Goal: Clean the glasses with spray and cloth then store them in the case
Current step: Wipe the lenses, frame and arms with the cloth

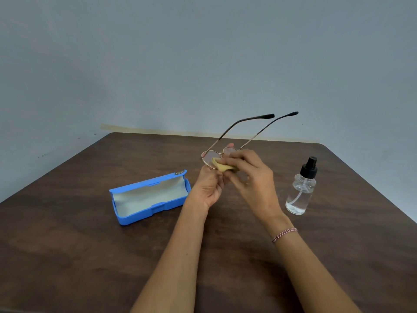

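Thin metal-framed glasses (244, 134) hang above the table's middle, their unfolded temples pointing up and away. My left hand (208, 186) holds the frame from below at the lenses. My right hand (250, 175) pinches a small yellow cloth (222, 166) against the left lens. A blue glasses case (150, 197) lies open to the left of my hands, its pale lining showing. A clear spray bottle (302, 188) with a black pump top stands upright to the right.
Everything sits on a dark brown wooden table (79, 245) that meets a grey wall at its far edge. A red-and-white thread band circles my right wrist (284, 234).
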Demonstrator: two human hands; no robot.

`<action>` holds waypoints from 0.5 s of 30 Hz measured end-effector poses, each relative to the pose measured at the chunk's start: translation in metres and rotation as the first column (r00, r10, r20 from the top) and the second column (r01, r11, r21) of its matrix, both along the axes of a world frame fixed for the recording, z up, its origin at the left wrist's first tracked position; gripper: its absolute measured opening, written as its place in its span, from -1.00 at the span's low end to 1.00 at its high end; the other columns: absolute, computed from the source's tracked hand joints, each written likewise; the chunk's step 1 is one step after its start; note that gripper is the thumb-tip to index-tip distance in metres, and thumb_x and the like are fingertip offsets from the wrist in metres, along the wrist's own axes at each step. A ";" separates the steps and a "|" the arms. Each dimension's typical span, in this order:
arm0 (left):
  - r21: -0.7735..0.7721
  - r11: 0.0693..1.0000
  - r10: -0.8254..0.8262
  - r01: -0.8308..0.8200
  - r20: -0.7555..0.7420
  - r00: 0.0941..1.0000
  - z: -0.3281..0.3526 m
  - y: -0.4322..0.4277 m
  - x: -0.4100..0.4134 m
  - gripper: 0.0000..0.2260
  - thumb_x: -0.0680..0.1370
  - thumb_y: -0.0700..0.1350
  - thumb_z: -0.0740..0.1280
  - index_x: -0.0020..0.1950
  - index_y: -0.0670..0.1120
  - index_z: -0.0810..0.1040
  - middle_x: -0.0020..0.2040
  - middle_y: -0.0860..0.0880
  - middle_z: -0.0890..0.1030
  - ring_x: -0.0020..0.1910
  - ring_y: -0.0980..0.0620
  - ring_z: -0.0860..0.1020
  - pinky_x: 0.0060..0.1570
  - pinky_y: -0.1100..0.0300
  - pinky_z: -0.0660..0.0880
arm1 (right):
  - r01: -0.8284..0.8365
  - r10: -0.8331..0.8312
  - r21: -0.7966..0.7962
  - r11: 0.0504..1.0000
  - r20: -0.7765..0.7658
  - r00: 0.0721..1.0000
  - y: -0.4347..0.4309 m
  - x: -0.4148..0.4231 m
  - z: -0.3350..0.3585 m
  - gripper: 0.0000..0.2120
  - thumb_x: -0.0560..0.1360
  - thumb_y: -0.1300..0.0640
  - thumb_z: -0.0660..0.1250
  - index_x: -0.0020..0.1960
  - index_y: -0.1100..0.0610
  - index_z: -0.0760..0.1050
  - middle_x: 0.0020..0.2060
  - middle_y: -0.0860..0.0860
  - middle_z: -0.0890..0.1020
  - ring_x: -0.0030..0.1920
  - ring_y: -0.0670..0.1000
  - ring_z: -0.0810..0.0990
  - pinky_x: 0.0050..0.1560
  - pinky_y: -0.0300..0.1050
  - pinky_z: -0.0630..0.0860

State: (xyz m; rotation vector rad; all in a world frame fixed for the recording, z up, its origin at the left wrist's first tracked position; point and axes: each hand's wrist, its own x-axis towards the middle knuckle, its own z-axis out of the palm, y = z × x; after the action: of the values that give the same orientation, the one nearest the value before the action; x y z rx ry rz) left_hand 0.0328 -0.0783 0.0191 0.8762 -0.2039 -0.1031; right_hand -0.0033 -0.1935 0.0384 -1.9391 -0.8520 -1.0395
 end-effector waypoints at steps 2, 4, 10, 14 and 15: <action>-0.039 0.999 0.014 -0.013 0.035 0.999 0.002 0.000 0.000 -0.74 0.52 -0.21 0.26 0.20 -0.11 0.52 -0.02 -0.07 0.63 -0.12 0.09 0.61 -0.19 0.33 0.58 | -0.015 0.017 0.057 0.998 -0.030 0.999 -0.005 0.002 0.003 -0.69 0.37 0.34 0.46 0.07 0.12 0.61 -0.04 -0.08 0.51 0.01 -0.14 0.52 0.07 -0.30 0.47; -0.091 0.996 0.000 0.005 0.056 0.998 0.006 0.001 -0.001 -0.63 0.42 -0.16 0.33 0.23 -0.13 0.49 0.01 -0.12 0.62 -0.13 0.06 0.63 -0.17 0.29 0.60 | 0.008 0.003 0.167 0.986 -0.066 0.998 -0.011 0.005 0.006 -0.72 0.38 0.28 0.47 0.07 0.09 0.61 -0.07 -0.03 0.54 -0.06 -0.09 0.55 -0.02 -0.23 0.53; -0.143 0.988 -0.042 0.055 0.090 0.995 0.002 0.004 0.003 -0.43 0.21 -0.05 0.59 0.19 -0.13 0.57 0.11 -0.19 0.60 0.01 -0.02 0.63 -0.08 0.21 0.59 | 0.078 -0.057 0.124 0.989 -0.165 0.985 -0.017 0.013 0.001 -0.69 0.46 0.27 0.38 0.19 0.10 0.56 -0.01 -0.05 0.45 0.02 -0.25 0.45 0.06 -0.44 0.41; -0.105 0.993 -0.042 0.056 0.131 0.990 0.001 0.005 0.003 -0.42 0.17 0.01 0.62 0.14 -0.09 0.61 0.06 -0.15 0.63 -0.01 0.01 0.63 -0.11 0.23 0.59 | 0.084 -0.086 -0.029 0.996 -0.085 0.993 -0.013 0.014 -0.004 -0.74 0.46 0.35 0.35 0.12 0.18 0.60 0.00 -0.08 0.43 0.05 -0.10 0.46 0.13 -0.46 0.37; -0.101 0.993 -0.041 0.056 0.139 0.989 0.002 0.005 0.002 -0.43 0.15 0.01 0.63 0.11 -0.09 0.63 0.04 -0.15 0.65 -0.02 0.01 0.64 -0.12 0.23 0.59 | 0.103 -0.106 -0.035 0.994 -0.077 0.991 -0.014 0.014 -0.003 -0.75 0.45 0.35 0.36 0.10 0.19 0.60 -0.01 -0.08 0.43 0.04 -0.09 0.46 0.11 -0.47 0.37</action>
State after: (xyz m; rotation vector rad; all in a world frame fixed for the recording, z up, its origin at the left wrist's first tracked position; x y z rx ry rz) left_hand 0.0350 -0.0732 0.0213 0.7741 -0.3557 -0.0772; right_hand 0.0106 -0.2078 0.0352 -2.0552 -0.7329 -1.0084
